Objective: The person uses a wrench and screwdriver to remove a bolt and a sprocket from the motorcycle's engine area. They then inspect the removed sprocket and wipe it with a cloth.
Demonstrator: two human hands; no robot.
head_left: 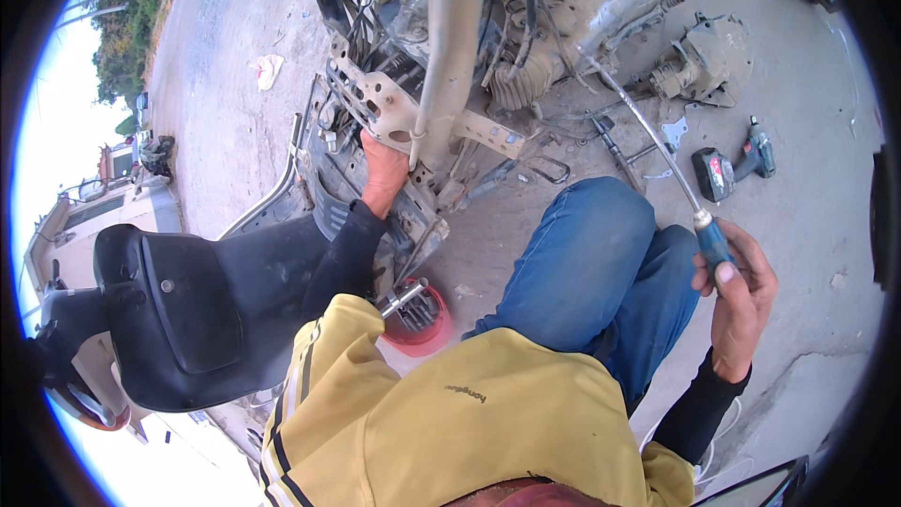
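My left hand [383,174] reaches under a perforated metal bracket [385,99] on a scooter's stripped frame [439,56], its fingers hidden. At the right, my right hand [737,282] grips a long screwdriver by its blue handle [712,240]. Its shaft angles up to the left, the tip near the dusty engine [563,19], whether touching I cannot tell. Black cables and hoses run around the engine and frame. A black scooter seat [197,310] lies left of my left forearm.
A red bowl [429,329] of tools sits below the frame. A cordless drill [756,152], a detached metal part [704,61] and scattered tools lie on the concrete [807,225]. My knees are in the middle. Parked vehicles and a building stand at far left.
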